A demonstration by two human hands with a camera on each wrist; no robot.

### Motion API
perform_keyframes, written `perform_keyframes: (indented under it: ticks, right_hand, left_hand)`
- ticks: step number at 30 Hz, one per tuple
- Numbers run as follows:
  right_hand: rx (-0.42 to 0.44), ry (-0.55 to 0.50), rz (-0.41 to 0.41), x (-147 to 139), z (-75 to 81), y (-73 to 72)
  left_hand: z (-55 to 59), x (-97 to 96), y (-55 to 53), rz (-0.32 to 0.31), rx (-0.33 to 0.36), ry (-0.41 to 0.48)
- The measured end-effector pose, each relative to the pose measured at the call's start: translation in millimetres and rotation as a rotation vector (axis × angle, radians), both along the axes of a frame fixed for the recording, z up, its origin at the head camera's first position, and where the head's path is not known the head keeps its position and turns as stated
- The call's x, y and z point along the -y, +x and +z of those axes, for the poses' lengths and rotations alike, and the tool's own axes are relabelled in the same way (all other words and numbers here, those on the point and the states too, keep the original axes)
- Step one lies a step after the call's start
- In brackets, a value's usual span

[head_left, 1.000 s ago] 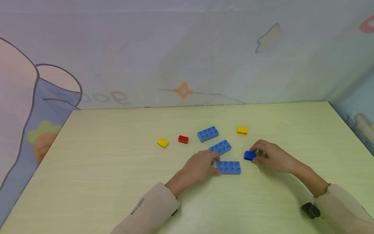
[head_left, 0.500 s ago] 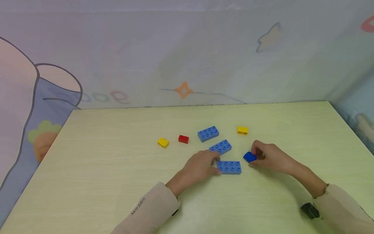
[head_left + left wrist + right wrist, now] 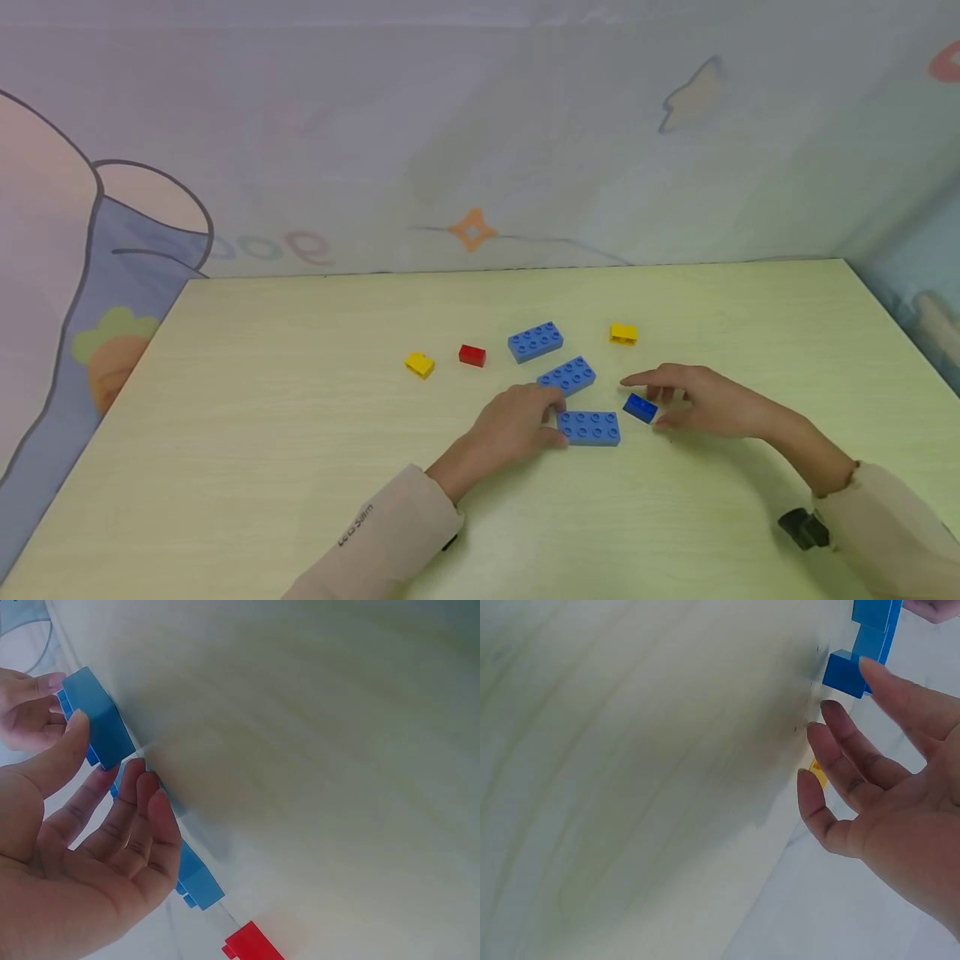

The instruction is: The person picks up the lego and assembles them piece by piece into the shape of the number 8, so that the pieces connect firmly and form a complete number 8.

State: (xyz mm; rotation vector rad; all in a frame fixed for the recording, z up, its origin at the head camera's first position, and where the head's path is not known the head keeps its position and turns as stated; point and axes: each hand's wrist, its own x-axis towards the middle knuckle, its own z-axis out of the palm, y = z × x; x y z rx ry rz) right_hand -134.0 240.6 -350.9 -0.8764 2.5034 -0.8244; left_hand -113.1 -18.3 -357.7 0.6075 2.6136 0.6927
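My left hand pinches the left end of a light blue eight-stud toy brick between thumb and index finger. In the left wrist view that brick shows between thumb and fingertips. Just right of it on the table lies a small dark blue brick, turned at an angle. My right hand is loosely spread around this brick, index finger stretched past its far side and thumb tip by its near right corner. In the right wrist view, the thumb overlaps the dark blue brick and the other fingers are apart from it.
Behind the left hand lie two more light blue bricks, a nearer one and a farther one. A red brick and a yellow brick lie left. Another yellow brick sits behind the right hand. A printed cloth borders the table's back.
The right hand has turned the small dark blue brick on the table and loosened its fingers from it, the index finger straightening. The left hand has stayed at the light blue brick.
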Motion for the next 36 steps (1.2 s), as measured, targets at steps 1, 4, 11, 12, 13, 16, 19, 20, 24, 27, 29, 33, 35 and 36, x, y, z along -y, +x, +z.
perform_keyframes:
  ticks: [1,4,11,12,13,16,19,20,24,27,29,33,35,36]
  right_hand:
    - [-0.002,0.004,0.013,-0.1,-0.5,-0.6]
    - [-0.014,0.008,0.042,-0.2,-2.4,-1.7]
    - [-0.036,0.016,0.01,1.0,-6.0,-2.1]
    - [-0.034,0.017,-0.005,1.7,-6.1,-2.0]
    - [-0.033,0.02,-0.021,2.5,-6.1,-1.8]
    - [-0.043,0.028,-0.061,5.0,-6.0,-0.4]
    - [-0.07,0.031,-0.08,7.3,-5.8,2.0]
    - [-0.077,0.028,-0.083,8.0,-5.5,3.0]
    - [-0.094,0.003,-0.082,11.4,-2.9,6.8]
    - [-0.109,-0.02,-0.079,14.7,-0.9,9.6]
    - [-0.124,-0.04,-0.069,17.1,-0.3,11.5]
    - [-0.134,-0.079,-0.047,22.1,0.4,16.2]
    - [-0.133,-0.088,-0.038,24.6,0.7,18.0]
    - [-0.133,-0.089,-0.036,25.7,0.9,18.8]
  left_hand:
    - [0.1,-0.1,0.0,0.0,0.001,-0.002]
    - [0.1,-0.3,-0.3,0.002,0.007,-0.008]
    - [0.5,-0.1,-0.5,-0.002,0.006,-0.011]
    - [0.4,-0.1,-0.6,-0.003,0.005,-0.009]
    - [0.4,0.0,-0.6,-0.004,0.005,-0.009]
    - [0.8,0.1,-0.8,-0.004,0.008,-0.005]
    - [1.8,0.2,-0.5,-0.002,0.015,-0.008]
    - [2.0,0.1,-0.5,0.0,0.018,-0.008]
    - [2.6,-0.2,-0.2,0.006,0.025,-0.01]
    - [3.2,-0.5,0.0,0.011,0.027,-0.01]
    - [3.6,-0.8,0.2,0.015,0.028,-0.011]
    - [3.4,-1.4,-0.1,0.018,0.029,-0.017]
    - [3.4,-1.7,-0.1,0.019,0.03,-0.019]
    - [3.2,-1.8,-0.1,0.02,0.03,-0.019]
